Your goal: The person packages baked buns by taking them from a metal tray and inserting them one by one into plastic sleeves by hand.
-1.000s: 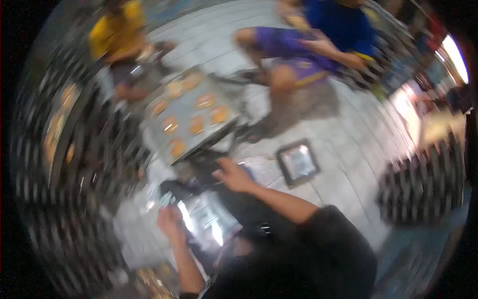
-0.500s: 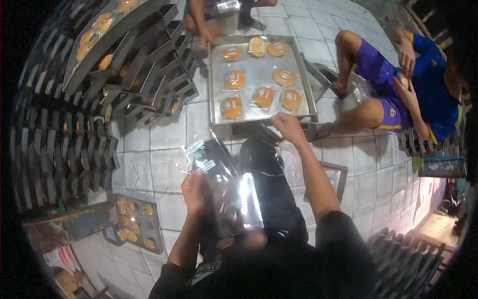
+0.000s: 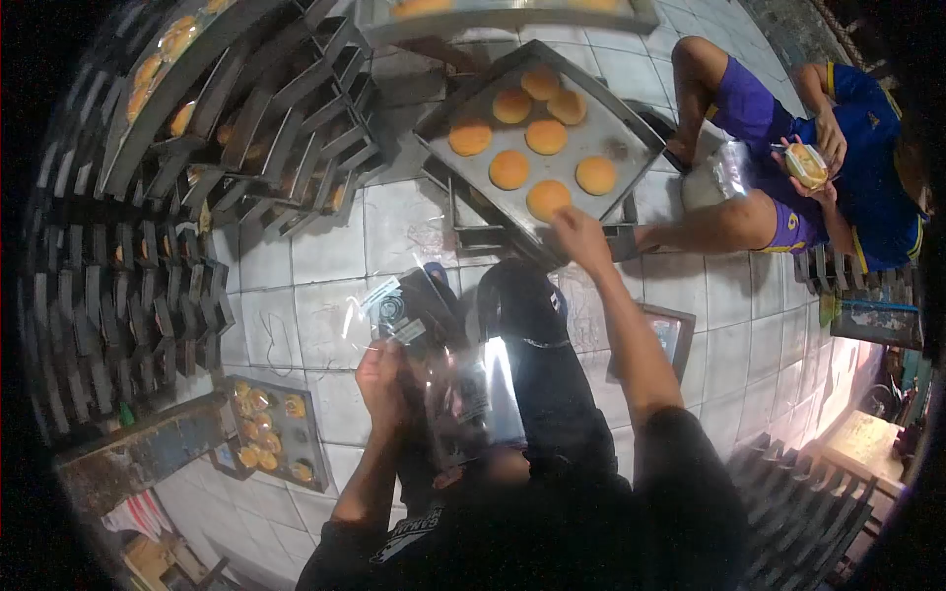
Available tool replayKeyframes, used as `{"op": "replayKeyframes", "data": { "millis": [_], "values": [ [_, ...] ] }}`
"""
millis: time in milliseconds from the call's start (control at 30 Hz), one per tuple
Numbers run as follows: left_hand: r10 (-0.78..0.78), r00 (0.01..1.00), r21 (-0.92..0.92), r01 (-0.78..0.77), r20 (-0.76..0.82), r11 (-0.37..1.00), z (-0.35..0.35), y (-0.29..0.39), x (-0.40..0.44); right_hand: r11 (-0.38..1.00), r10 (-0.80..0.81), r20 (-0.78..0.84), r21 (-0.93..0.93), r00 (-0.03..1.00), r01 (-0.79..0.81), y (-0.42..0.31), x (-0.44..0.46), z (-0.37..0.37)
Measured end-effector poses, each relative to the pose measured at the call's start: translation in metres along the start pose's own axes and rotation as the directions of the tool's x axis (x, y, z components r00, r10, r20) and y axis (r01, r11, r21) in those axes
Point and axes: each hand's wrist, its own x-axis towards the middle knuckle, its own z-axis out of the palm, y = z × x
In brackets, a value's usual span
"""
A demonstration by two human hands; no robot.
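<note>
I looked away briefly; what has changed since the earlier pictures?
The plastic-wrapped orange buns are gone from in front; a square grey metal tray of bare round golden buns shows there instead. The right hand moved forward to the nearest bun; its grip there is unclear. The left hand still holds printed clear plastic bags.

Fisheye distortion bends the tray stack (image 3: 74, 305) at nine o'clock. Corners: black. Glare streaks the plastic packaging (image 3: 463, 394) at six o'clock. Bright light shows near four o'clock.
</note>
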Motion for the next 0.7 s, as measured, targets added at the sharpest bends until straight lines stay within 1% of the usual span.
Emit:
{"op": "replayKeyframes", "data": {
  "millis": [33,67,100,133,167,200,233,300,333,367,400,433,467,500,533,567,600,633,667,700],
  "values": [
    [-0.021,1.0,-0.004,0.021,-0.016,1.0,0.0,-0.002,0.0,1.0,-0.009,-0.009,0.001,1.0,0.01,0.008,0.021,0.001],
    [-0.036,0.999,-0.01,0.036,-0.036,0.999,0.002,-0.001,0.002,0.993,-0.043,0.024,-0.106,0.999,0.046,0.028,0.043,0.008],
    [-0.018,0.999,-0.014,0.017,-0.044,1.0,0.005,0.001,0.004,0.975,-0.075,0.065,-0.206,0.995,0.087,0.051,0.063,0.019],
    [-0.024,0.998,0.004,0.024,-0.051,1.0,0.007,0.003,0.003,0.976,-0.092,0.074,-0.192,0.993,0.105,0.075,0.078,0.033],
    [-0.034,0.997,0.026,0.036,-0.066,0.999,0.007,0.004,-0.001,0.954,0.014,-0.001,-0.301,1.0,-0.014,0.101,0.088,0.05],
    [-0.023,0.995,0.035,0.026,-0.094,0.999,0.007,0.004,-0.005,0.908,0.114,-0.084,-0.396,0.99,-0.138,0.11,0.092,0.07],
    [-0.032,0.995,0.018,0.034,-0.093,0.999,0.008,0.004,-0.007,0.918,0.11,-0.063,-0.377,0.992,-0.126,0.088,0.089,0.074],
    [-0.048,0.997,-0.02,0.047,-0.061,0.999,0.01,0.006,-0.005,0.916,0.279,-0.036,-0.29,0.96,-0.277,0.016,0.074,0.041],
    [-0.036,0.998,0.023,0.037,-0.049,0.999,0.007,0.004,-0.003,0.926,0.271,0.03,-0.28,0.962,-0.252,-0.001,0.068,0.033],
    [-0.027,0.999,0.022,0.027,-0.034,0.999,0.005,0.001,-0.001,0.928,0.266,0.014,-0.276,0.964,-0.252,0.002,0.059,0.04],
    [-0.011,0.999,0.034,0.012,-0.036,0.999,0.004,-0.002,0.001,0.961,0.116,-0.023,-0.252,0.993,-0.118,0.018,0.051,0.056],
    [0.006,0.999,0.043,-0.004,-0.037,0.999,0.004,-0.004,0.002,0.971,-0.04,-0.063,-0.237,0.997,0.024,0.029,0.043,0.06],
    [0.021,1.0,0.031,-0.02,-0.022,0.999,0.001,-0.005,0.0,0.97,-0.056,-0.081,-0.242,0.995,0.034,0.029,0.034,0.052],
    [0.009,0.999,0.052,-0.011,0.039,0.999,-0.003,-0.003,-0.002,0.996,0.039,0.016,-0.076,0.999,-0.037,0.026,0.028,0.045],
    [0.0,0.996,0.073,-0.007,0.094,0.997,-0.006,0.001,-0.002,0.989,0.107,0.135,0.083,0.985,-0.119,0.02,0.026,0.04],
    [0.023,0.995,0.054,-0.029,0.092,0.998,-0.01,0.006,0.0,0.993,0.079,0.132,0.081,0.988,-0.091,-0.002,0.024,0.03],
    [0.137,0.966,0.195,-0.181,0.218,0.964,-0.015,0.009,0.0,0.899,0.125,0.125,0.405,0.984,-0.166,-0.021,0.017,0.018],
    [0.188,0.94,0.247,-0.262,0.284,0.933,-0.014,0.012,0.0,0.701,0.173,0.139,0.678,0.975,-0.221,-0.051,0.006,-0.002],
    [0.238,0.907,0.288,-0.345,0.349,0.893,-0.013,0.014,0.001,0.455,0.153,0.28,0.831,0.948,-0.32,-0.1,-0.012,-0.034],
    [0.126,0.963,0.127,-0.159,0.237,0.979,-0.007,0.02,0.005,0.474,0.135,0.276,0.826,0.952,-0.307,-0.129,-0.027,-0.054]
  ]
}}
